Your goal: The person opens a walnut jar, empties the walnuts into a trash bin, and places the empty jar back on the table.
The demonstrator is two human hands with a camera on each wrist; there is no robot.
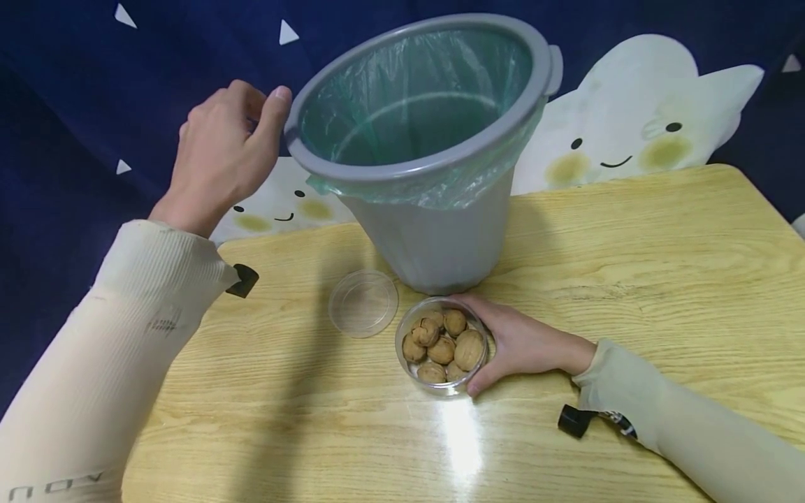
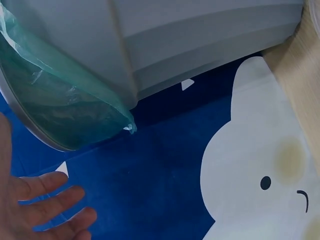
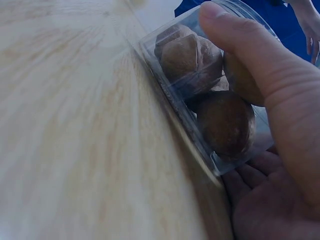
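A round clear plastic container (image 1: 442, 392) stands on the table with several walnuts (image 1: 441, 349) inside. My right hand (image 1: 518, 342) grips its right side, thumb at the front and fingers behind. In the right wrist view the thumb (image 3: 245, 37) lies over the clear wall, walnuts showing through it. Up at the left edge of a grey trash bin (image 1: 440, 237) is my left hand (image 1: 220, 143), thumb close to the rim. The left wrist view has its loosely spread fingers (image 2: 55, 205) holding nothing, below the green liner bag (image 2: 75, 100).
Left of the container lies a clear round lid (image 1: 363, 304) on the wooden table (image 1: 629, 279). The tall bin stands right behind the container, its green bag folded over the rim. Behind the table hangs a dark blue cloth (image 1: 207, 42) with white cloud faces.
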